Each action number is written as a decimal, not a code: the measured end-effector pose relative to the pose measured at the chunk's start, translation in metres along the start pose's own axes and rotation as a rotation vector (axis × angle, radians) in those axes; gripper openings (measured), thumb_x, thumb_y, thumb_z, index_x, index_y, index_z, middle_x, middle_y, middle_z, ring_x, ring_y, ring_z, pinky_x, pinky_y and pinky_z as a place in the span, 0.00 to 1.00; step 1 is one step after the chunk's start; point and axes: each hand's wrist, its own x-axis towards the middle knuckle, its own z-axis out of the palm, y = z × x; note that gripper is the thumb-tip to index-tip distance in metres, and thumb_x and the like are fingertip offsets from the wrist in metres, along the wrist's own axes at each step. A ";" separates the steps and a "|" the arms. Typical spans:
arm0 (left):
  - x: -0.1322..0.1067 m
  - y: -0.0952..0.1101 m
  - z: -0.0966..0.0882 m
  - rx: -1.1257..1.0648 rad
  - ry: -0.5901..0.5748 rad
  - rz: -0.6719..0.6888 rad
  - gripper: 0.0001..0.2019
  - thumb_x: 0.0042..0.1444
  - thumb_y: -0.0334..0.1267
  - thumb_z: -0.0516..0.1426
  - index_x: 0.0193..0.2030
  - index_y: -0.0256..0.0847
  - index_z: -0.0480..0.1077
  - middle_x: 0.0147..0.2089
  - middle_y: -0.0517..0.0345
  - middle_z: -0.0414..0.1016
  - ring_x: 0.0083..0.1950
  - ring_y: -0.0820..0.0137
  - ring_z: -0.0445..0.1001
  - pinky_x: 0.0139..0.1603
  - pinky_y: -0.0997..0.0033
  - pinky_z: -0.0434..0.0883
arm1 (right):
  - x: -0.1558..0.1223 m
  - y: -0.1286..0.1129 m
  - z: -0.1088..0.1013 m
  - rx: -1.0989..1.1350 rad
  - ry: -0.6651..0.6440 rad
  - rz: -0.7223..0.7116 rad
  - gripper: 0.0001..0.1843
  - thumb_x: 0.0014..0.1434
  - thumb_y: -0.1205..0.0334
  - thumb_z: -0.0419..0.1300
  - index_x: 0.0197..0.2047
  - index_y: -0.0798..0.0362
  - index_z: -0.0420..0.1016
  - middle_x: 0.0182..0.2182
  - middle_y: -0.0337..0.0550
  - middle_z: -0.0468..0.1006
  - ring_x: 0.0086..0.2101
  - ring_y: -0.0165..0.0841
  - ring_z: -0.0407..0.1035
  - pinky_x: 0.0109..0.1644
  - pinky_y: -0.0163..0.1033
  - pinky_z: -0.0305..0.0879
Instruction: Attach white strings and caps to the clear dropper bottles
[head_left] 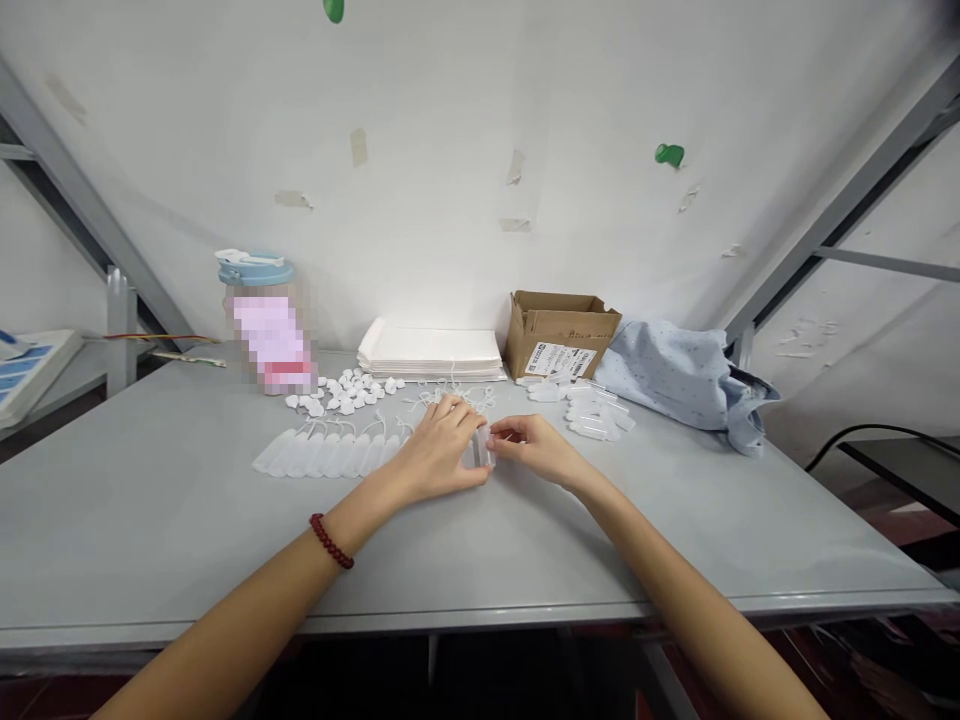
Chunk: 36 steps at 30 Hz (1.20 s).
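Note:
A row of flat translucent plastic sleeves (319,455) with thin white strings lies overlapping on the grey table (540,560). My left hand (435,450) rests over the right end of this row, its thumb and fingers closed around the edges of the end pieces. Between the fingertips of my right hand (541,450) is the edge of a small translucent plastic sleeve (484,448), right against my left fingers. The fingers partly hide that sleeve. Just beyond my left hand lies a tangle of white strings (450,392).
Small white pieces (346,390) lie in a heap at left, before a blue-lidded container (255,268). Farther back are a white paper stack (431,352) and an open cardboard box (562,335). Loose translucent sleeves (596,412) and light blue cloth (667,375) lie at right.

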 end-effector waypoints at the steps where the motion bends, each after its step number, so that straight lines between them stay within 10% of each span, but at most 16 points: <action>1: 0.000 0.000 0.000 0.013 -0.013 -0.001 0.18 0.50 0.43 0.59 0.47 0.37 0.68 0.44 0.47 0.70 0.51 0.54 0.61 0.49 0.54 0.64 | 0.001 0.001 0.001 -0.031 0.015 -0.011 0.09 0.51 0.61 0.59 0.33 0.57 0.77 0.26 0.39 0.74 0.27 0.29 0.64 0.31 0.35 0.60; 36: 0.002 0.005 0.002 0.120 -0.020 0.010 0.20 0.52 0.43 0.59 0.50 0.38 0.66 0.50 0.49 0.69 0.53 0.55 0.60 0.52 0.56 0.59 | 0.006 0.001 0.005 0.244 0.115 0.198 0.12 0.51 0.55 0.59 0.29 0.57 0.74 0.20 0.37 0.69 0.23 0.26 0.60 0.25 0.32 0.54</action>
